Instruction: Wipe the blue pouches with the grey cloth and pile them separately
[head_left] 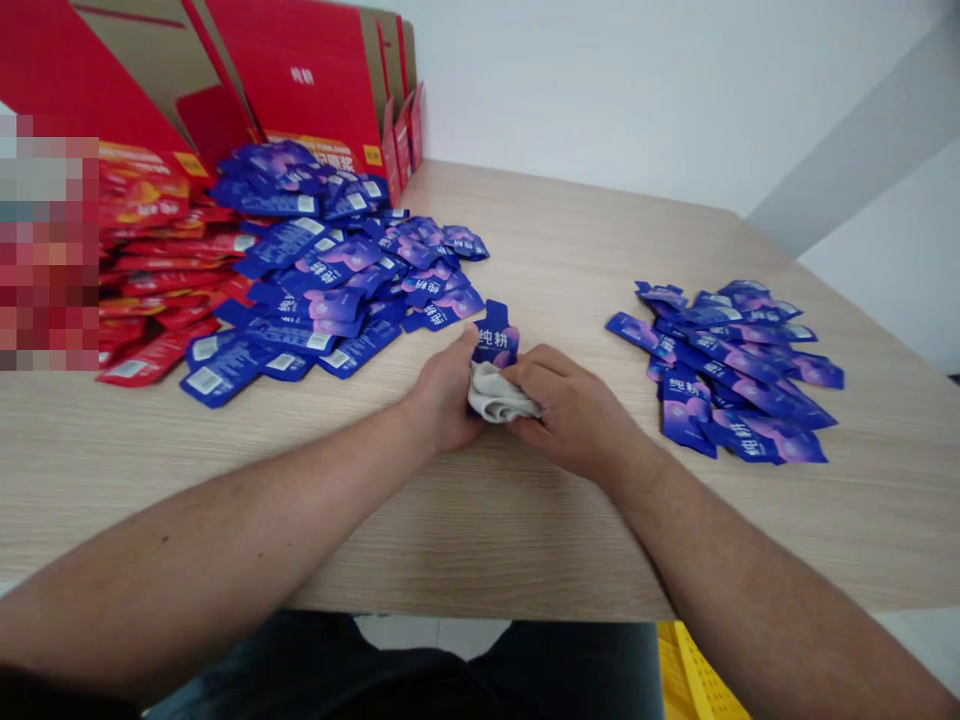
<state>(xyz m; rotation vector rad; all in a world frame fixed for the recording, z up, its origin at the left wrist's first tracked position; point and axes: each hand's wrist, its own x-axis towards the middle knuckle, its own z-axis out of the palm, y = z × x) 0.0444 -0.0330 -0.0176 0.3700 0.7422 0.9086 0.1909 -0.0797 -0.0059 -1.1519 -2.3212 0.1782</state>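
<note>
Wooden tabletop (480,530), left hand (442,392) gripping a blue sachet (496,335), right hand (571,415) clenching grey cloth (501,393) against it; hard rubbing could split the sachet.

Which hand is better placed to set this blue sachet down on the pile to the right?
Probably the left hand: it grips the sachet upright, while the right hand is pressing the grey cloth against it, though the right sits closer to that pile.

Blue-purple sachet (496,335) upright, its base in grey cloth (501,393).
</note>
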